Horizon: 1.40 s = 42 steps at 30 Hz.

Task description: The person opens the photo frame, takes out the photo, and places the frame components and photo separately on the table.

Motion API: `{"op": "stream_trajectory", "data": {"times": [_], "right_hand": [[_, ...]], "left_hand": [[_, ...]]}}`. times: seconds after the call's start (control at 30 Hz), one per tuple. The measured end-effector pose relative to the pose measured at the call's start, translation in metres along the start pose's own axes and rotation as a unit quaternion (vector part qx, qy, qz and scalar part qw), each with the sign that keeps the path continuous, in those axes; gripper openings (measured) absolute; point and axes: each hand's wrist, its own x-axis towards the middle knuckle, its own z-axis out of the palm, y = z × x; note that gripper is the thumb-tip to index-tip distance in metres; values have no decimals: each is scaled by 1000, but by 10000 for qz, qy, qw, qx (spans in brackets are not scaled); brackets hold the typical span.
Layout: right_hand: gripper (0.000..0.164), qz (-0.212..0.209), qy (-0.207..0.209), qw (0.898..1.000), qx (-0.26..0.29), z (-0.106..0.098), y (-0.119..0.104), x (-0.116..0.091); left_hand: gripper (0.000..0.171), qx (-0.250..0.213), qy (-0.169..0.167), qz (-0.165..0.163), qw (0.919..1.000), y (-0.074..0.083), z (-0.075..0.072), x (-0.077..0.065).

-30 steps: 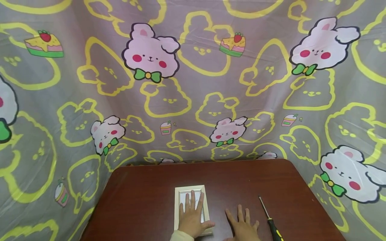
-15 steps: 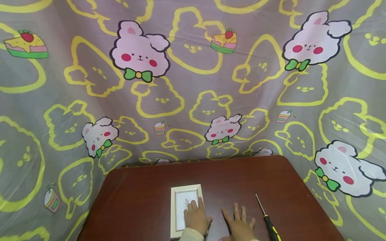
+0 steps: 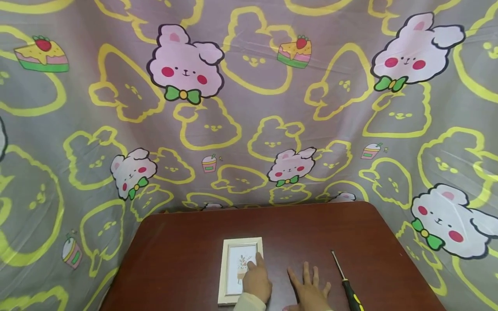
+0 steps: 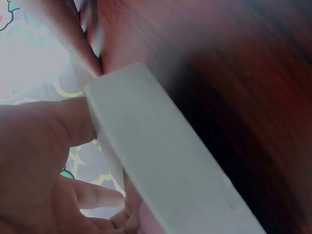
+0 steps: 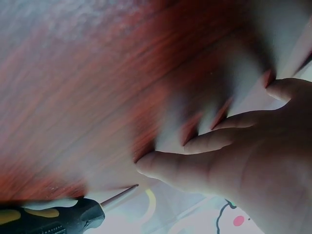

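Observation:
A cream picture frame [image 3: 221,274] with a plant print lies on the brown table. My left hand [image 3: 257,283] is at its right edge, the index finger stretched along that rim and the other fingers curled over it. In the left wrist view the thumb meets the side of the frame [image 4: 161,156] near a corner, with curled fingers beyond. To the right, my right hand [image 3: 311,287] rests palm down, fingers spread, on the tabletop. A screwdriver [image 3: 352,296] with a black and yellow handle lies beside the right hand, its metal shaft pointing away.
The reddish-brown table [image 3: 175,259] has rounded far corners. Behind it and along both sides hangs a grey curtain [image 3: 241,142] printed with cartoon rabbits and yellow outlines.
My left hand has gone from lying flat across the picture frame to curled fingers at its right edge. The frame has turned slightly. The right hand stays in place.

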Motion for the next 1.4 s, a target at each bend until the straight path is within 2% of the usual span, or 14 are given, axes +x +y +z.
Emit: {"op": "stream_trajectory", "data": {"times": [0.1,0.23,0.4,0.53,0.73,1.0,1.1,1.4], "right_hand": [[115,89,-1,9999,90,1,1,-1],[117,189,-23,9997,166,2,1,-1],[119,316,-113,9993,142,6,4,0],[119,314,-102,9994,143,8,8,0],[118,237,-13,9995,213,6,8,-2],[118,229,-170,9994,204,3,6,-2],[118,207,-218,9993,215,3,5,0],[119,9,-34,9999,134,5,4,0]], "left_hand": [[90,131,-42,27,9999,2,-6,1],[91,533,123,65,9985,4,-15,3],[82,1017,728,145,9920,5,-24,5],[80,1230,1129,243,9857,5,-36,7],[76,1306,1269,313,9828,1,-51,10],[70,1277,1048,266,9859,-8,-67,11],[65,1214,1063,270,9865,-11,-70,11],[66,1205,1743,474,9761,-27,-68,15]]}}
